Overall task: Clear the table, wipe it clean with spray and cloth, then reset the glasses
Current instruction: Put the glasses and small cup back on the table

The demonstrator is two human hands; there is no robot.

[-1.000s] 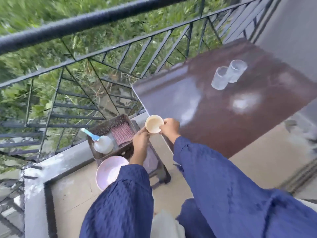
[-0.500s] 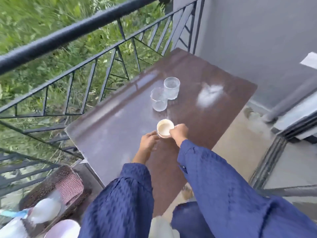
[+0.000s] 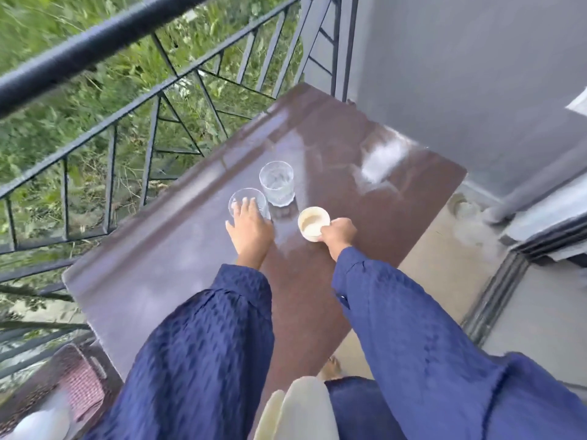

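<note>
One cup in right grip, beside glass.

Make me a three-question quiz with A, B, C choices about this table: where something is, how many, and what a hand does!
1. Where is the cup? A. in the basket B. right of the glasses C. on the floor
2. How many glasses are on the table? A. one B. two C. four
3. What is the right hand doing? A. gripping the cup B. lying flat C. holding a cloth
Answers: 1 B, it is beside them on the right. 2 B, two stand together. 3 A, it curls round the cup's side.
</note>
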